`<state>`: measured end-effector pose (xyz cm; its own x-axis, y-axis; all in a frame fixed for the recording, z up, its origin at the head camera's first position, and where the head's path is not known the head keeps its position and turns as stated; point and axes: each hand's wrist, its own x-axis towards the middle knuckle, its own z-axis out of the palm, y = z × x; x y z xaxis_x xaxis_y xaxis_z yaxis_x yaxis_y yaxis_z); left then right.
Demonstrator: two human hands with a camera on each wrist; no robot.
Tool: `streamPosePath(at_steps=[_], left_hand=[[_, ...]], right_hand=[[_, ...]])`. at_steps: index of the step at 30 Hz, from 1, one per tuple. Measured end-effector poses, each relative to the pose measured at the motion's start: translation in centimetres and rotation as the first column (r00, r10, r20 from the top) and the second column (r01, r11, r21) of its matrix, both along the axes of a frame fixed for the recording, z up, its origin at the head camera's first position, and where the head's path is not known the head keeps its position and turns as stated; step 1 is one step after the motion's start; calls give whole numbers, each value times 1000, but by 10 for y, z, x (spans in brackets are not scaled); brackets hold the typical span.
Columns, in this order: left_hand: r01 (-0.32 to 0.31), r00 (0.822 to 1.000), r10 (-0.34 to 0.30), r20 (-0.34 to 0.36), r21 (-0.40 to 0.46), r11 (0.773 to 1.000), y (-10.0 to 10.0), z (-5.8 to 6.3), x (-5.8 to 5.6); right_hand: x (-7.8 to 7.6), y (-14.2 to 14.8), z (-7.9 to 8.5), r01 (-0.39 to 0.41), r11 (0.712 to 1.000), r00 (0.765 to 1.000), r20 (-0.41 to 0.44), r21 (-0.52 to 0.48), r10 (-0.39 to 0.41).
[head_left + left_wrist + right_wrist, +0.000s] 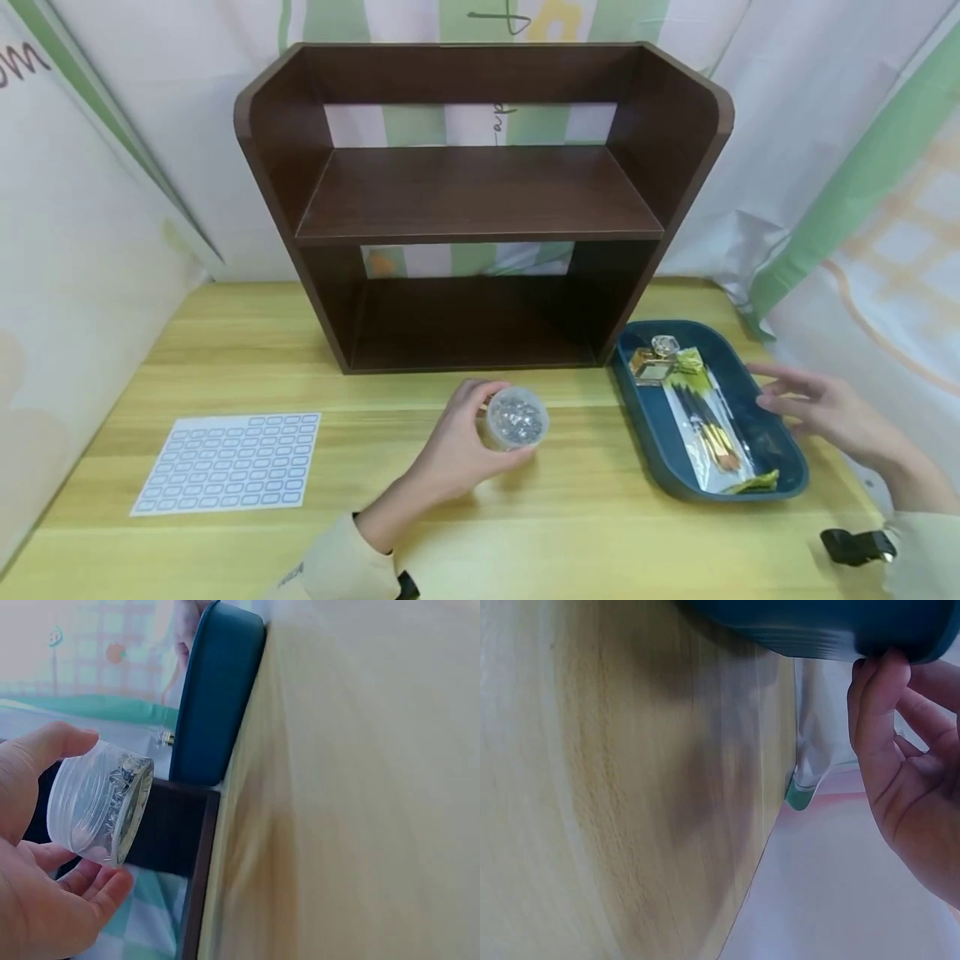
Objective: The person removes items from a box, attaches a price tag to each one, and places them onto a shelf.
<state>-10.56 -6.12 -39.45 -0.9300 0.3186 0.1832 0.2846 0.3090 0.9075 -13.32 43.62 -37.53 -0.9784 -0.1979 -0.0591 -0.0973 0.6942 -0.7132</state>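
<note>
In the head view my left hand grips a clear round plastic jar by its sides, thumb on one side and fingers on the other. Small shiny silvery pieces lie inside the jar, which the left wrist view shows just above the table. My right hand is at the right side of a dark blue tray, its loosely bent fingers at the tray's edge. Within the tray lie a glass perfume bottle and a clear packet of brushes with green ends.
A dark brown two-tier shelf stands at the back of the wooden table. At the left lies a white sheet of blue-outlined labels. Patterned cloth hangs around the table's back and sides.
</note>
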Motion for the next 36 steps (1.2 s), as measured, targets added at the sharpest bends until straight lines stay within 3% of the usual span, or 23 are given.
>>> streamPosePath(at_steps=[7,16,24,36], left_hand=[[-28,998,25,56,58,998,-30,-12,6],[-47,993,47,104,-2,999,-54,-21,16],[-5,989,-1,146,40,999,-64,-23,17],[8,982,-1,186,-35,999,-68,-24,10]], right_hand=[[-1,1,1,6,1000,1000,9,-19,-6],[-2,1,3,6,1000,1000,26,5,-6],[-2,2,3,-8,1000,1000,11,-5,8],[-1,-2,5,3,1000,1000,27,0,-3]])
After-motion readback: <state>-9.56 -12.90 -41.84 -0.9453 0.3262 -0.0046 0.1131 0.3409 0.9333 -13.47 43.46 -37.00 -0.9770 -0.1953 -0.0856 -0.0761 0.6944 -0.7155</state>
